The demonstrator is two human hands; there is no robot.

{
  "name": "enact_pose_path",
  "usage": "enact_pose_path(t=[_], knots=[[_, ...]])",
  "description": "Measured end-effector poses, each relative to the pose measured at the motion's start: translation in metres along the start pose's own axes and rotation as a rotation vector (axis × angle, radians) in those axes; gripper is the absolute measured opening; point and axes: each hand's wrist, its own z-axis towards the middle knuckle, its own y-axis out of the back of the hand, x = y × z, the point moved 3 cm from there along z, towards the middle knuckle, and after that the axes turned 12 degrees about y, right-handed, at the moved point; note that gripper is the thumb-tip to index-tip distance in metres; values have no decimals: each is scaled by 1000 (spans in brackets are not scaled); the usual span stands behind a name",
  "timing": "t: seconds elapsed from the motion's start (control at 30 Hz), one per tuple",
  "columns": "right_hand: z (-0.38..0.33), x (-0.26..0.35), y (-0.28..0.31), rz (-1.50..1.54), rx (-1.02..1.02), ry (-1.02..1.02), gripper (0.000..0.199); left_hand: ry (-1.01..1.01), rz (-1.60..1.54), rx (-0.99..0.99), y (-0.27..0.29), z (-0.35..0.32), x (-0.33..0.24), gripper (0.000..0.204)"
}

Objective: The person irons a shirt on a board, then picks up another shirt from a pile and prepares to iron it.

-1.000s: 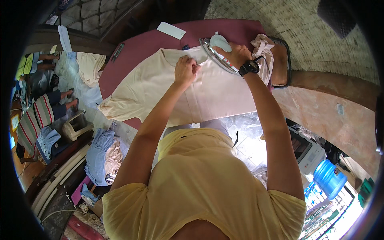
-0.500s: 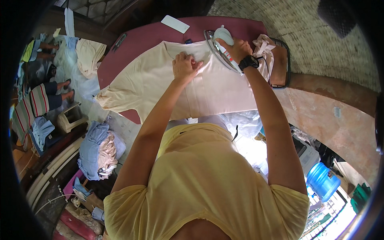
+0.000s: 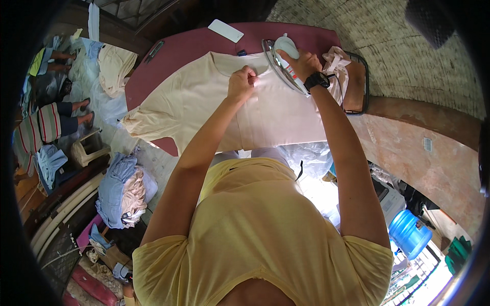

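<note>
A cream short-sleeved shirt (image 3: 194, 97) lies spread over a maroon-padded ironing board (image 3: 311, 34). At the neckline, my left hand (image 3: 242, 83) has its fingers curled together, apparently pinching the shirt's front edge. Gripped in my right hand (image 3: 305, 66) is a clothes iron (image 3: 287, 47) with a pale body and a shiny metal rim. It is tilted over the shirt's right shoulder, its metal side facing left. Whether its plate touches the cloth I cannot tell. Crumpled pinkish cloth (image 3: 337, 64) lies beside my right wrist.
On the board's far side lie a white rectangular card (image 3: 225, 30) and a small dark tool (image 3: 154, 52). A metal rack (image 3: 366, 84) forms the board's right end. Heaped clothes (image 3: 120, 191) stand at left, a blue water jug (image 3: 410, 234) at lower right. Other people's legs (image 3: 81, 112) show at far left.
My left hand has moved slightly right and away from me along the neckline, its fingers drawing closer together. The iron in my right hand has hardly moved.
</note>
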Motion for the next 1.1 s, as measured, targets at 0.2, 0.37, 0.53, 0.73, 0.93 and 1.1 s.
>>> enact_pose_path(t=[0.2,0.37,0.53,0.73,0.93,1.1], knots=[[3,-5,-3,23,81,-32,91,127,135,-55,8,-3,6,16],[-7,6,5,86,128,2,82,167,220,-87,14,-2,9,21],[-20,26,10,153,99,65,76,157,201,-73,13,-2,12,25],[-29,25,-1,56,-22,247,75,156,212,-101,11,-3,14,26],[-10,9,-7,168,118,60,77,89,161,2,16,6,22,16],[-38,35,42,333,230,39,69,15,354,43,32,0,7,9]])
